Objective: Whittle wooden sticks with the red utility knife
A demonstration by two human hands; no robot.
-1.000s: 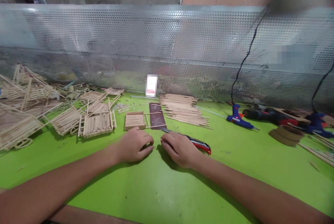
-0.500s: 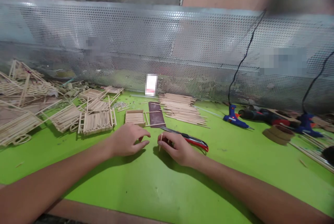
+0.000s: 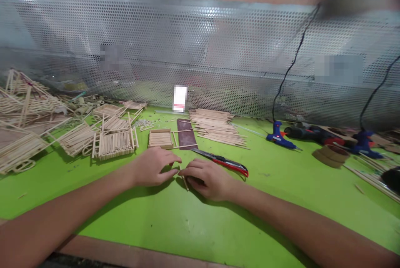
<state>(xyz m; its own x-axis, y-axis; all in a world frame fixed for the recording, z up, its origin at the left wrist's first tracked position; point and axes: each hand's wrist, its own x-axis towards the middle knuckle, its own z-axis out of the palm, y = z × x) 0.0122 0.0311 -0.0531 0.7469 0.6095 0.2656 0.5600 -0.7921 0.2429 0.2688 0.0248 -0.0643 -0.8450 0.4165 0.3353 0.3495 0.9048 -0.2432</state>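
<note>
My right hand (image 3: 208,179) is closed at the fingertips on a short thin wooden stick (image 3: 184,181), which slants down toward the table. Just left of it, my left hand (image 3: 153,168) hovers low with thumb and forefinger apart, its tips close to the stick's upper end; I see nothing held in it. Behind my right hand lies a red and black utility knife (image 3: 229,163) with its blade out. A small tray of wooden sticks (image 3: 160,139) sits past my left hand, beside a dark brown flat strip (image 3: 186,135).
A pile of loose sticks (image 3: 215,125) lies at the back middle. Stick-built carts (image 3: 115,143) crowd the left side. On the right are a blue glue gun (image 3: 281,138), a second glue gun (image 3: 364,145) and a brown ring (image 3: 331,156). A perforated metal screen (image 3: 156,51) stands behind.
My right hand has moved slightly left toward my left hand and turned, so the stick has gone from upright to slanting. My left hand has barely moved.
</note>
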